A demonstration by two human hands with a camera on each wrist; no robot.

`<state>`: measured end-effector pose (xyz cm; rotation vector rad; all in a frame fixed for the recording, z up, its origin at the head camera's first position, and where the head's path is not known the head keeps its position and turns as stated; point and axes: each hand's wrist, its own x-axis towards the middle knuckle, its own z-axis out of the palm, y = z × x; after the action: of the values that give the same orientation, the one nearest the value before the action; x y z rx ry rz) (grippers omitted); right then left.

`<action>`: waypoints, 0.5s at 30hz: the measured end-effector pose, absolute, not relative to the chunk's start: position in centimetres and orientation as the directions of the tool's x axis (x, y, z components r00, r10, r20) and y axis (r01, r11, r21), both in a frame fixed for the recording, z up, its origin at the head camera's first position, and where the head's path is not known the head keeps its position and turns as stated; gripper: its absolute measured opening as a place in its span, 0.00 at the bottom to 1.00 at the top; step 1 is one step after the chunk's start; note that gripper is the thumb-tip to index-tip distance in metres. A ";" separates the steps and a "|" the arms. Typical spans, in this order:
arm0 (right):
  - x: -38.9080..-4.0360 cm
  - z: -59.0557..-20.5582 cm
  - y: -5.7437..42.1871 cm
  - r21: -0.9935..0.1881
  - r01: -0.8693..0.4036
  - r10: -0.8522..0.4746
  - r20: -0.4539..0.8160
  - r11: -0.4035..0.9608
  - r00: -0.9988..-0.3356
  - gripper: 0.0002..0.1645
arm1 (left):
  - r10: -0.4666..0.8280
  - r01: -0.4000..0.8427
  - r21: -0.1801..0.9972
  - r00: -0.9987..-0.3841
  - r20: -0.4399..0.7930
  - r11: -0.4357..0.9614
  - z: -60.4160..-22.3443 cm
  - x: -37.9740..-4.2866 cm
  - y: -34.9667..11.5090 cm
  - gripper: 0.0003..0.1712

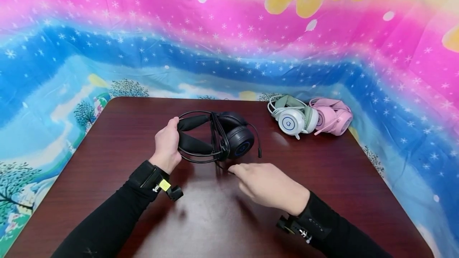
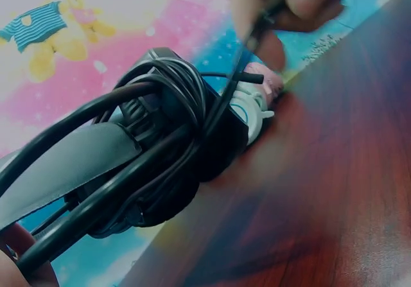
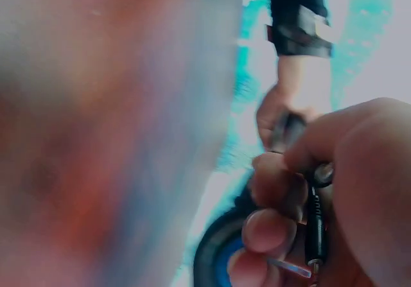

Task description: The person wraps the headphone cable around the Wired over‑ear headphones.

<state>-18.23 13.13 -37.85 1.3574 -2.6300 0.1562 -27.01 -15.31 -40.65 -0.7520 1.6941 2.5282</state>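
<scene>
A black headset (image 1: pixel 241 140) is held over the table, its headband toward the left and its ear cups toward the right. My left hand (image 1: pixel 166 145) grips the headband. Coils of black cable (image 2: pixel 176 85) wrap around the headset between headband and ear cups. From these coils a cable end runs to my right hand (image 1: pixel 269 184), whose fingers pinch it. In the right wrist view, a black plug (image 3: pixel 315 229) with a metal tip lies within the right hand's curled fingers. The thin microphone boom (image 1: pixel 259 152) sticks out past the ear cups.
At the table's back right corner, a white headset (image 1: pixel 291 122) with green padding lies beside a pink headset (image 1: pixel 337 120). Dark reddish wood makes up the table (image 1: pixel 358 194). A colourful printed cloth (image 1: pixel 229 39) hangs behind it and along both sides.
</scene>
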 end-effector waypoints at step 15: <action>-20.3 -34.8 13.2 -0.154 -0.852 -0.721 0.470 0.501 -0.509 0.11 | -0.195 -0.277 0.890 -0.911 -0.363 -0.362 -41.3 -25.8 -14.2 0.31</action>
<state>-20.29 13.24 -34.76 1.3128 -2.4039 0.5282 -25.82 -14.23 -41.31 -0.6467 1.7440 2.4682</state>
